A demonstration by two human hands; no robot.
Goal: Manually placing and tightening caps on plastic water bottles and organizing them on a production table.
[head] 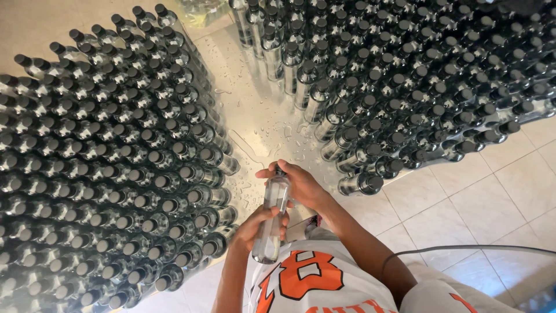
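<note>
**Two hands on one clear bottle between two bottle blocks**

A floor [498, 191] of pale tiles is lying under everything, wet with droplets beyond the held bottle; a left block [104, 168] of capped clear bottles is standing left of the held bottle; a right block [405, 81] is standing beyond it to the right. The bottle [272, 217] is being held upright over the person's lap, between the blocks; the left hand [258, 223] is wrapping its fingers closed around the lower body; the right hand [298, 185] is closing over the dark cap at the top.
</note>
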